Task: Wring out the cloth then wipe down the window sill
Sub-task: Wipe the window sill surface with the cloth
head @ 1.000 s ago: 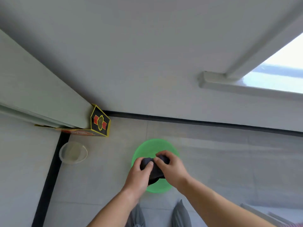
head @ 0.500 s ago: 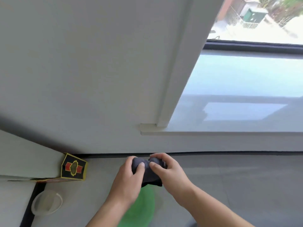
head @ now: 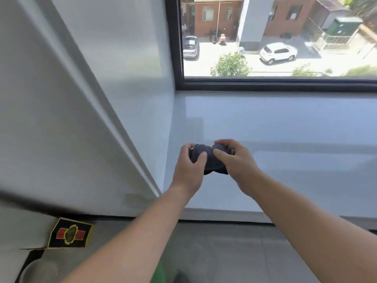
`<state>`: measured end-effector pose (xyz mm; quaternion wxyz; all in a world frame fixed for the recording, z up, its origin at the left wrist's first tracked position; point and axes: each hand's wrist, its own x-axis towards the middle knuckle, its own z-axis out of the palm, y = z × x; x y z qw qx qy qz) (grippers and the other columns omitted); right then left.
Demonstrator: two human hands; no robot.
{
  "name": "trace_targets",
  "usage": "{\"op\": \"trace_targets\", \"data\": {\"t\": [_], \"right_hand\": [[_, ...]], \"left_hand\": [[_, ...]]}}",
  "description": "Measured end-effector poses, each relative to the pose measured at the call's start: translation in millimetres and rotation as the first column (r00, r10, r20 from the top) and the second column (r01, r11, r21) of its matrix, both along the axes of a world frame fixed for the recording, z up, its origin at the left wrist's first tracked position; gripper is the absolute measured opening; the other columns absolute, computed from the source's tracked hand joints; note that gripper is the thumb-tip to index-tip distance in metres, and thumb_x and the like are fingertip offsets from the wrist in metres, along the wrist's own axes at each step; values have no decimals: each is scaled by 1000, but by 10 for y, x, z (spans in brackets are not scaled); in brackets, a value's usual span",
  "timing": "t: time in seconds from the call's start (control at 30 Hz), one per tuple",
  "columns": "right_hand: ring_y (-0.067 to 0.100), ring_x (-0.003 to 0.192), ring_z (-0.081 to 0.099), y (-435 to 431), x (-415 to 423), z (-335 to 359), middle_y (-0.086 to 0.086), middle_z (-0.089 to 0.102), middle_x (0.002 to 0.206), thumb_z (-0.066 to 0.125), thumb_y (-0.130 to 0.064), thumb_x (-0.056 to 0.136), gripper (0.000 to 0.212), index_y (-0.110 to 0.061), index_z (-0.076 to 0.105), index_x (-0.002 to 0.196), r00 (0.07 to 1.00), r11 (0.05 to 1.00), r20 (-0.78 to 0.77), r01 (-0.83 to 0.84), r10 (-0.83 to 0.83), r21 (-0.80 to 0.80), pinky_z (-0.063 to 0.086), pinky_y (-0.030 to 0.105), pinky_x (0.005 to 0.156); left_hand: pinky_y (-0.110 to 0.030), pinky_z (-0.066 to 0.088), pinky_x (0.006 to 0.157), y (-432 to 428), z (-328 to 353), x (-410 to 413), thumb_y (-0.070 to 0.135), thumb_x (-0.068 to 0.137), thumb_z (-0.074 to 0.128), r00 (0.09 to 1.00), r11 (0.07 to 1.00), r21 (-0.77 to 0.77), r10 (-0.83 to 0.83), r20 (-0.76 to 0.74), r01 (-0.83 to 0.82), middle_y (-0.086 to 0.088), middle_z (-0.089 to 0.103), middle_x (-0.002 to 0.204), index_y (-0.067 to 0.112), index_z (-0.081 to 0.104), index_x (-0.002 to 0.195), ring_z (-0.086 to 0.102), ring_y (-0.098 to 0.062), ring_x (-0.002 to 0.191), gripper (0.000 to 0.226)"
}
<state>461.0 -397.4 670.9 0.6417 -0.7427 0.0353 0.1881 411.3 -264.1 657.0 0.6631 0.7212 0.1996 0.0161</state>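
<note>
Left hand (head: 188, 170) and right hand (head: 237, 166) grip the cloth (head: 211, 165) over the window sill (head: 285, 129) — box (head: 70, 233) below-left.

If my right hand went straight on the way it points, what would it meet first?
Your right hand, gripping the cloth, points forward-left over the window sill. It would probably meet the recess side wall first, narrowly clearing the left hand; depth is unclear.

No text, number or brand is being shown legibly. Only an emblem is being displayed on the end of the black box (head: 70, 233) at the lower left: red bars beside a green oval, edged in yellow, with no letters being made out.
</note>
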Motion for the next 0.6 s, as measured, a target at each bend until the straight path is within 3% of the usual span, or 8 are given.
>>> {"op": "trace_targets", "data": {"t": [0.17,0.3,0.37,0.5,0.6], "right_hand": [[18,96,68,-76,701,-342,2,62,111,66,-17,89,25,-26,65,112,997,997,-56,-57,55,-49,60,25,71],[12,92,64,-77,1292,-697,-2,61,107,66,-20,91,25,-25,63,116,989,969,1,-142,145,-199,50,12,62],[11,95,61,-65,1632,-884,-6,60,109,67,-24,91,28,-29,61,118,964,918,95,-204,249,-339,47,14,74],[5,114,47,-27,2084,-1215,-10,49,127,66,-29,91,41,-35,56,130,873,831,205,-313,442,-460,41,26,100],[11,134,29,-16,2365,-1343,-9,39,143,65,-34,91,46,-36,52,135,788,744,256,-342,560,-574,39,37,108]], "left_hand": [[-10,49,66,-90,-324,641,24,96,55,998,998,55,26,-52,-23,2,56,121,23,48,126,59,-9,104,30],[-9,45,73,-75,-685,1172,25,95,59,992,996,61,74,-102,-68,3,49,127,28,43,127,55,-6,109,36],[-15,44,80,-26,-858,1459,27,92,64,983,990,51,134,-124,-129,4,49,126,28,40,129,54,-9,112,45],[-15,44,74,25,-1062,1828,25,87,72,949,959,30,283,-140,-282,11,54,114,23,39,115,57,-1,105,43],[-12,44,70,90,-1128,2090,26,84,75,921,933,74,361,-145,-353,11,59,104,17,45,107,60,1,96,39]]}}
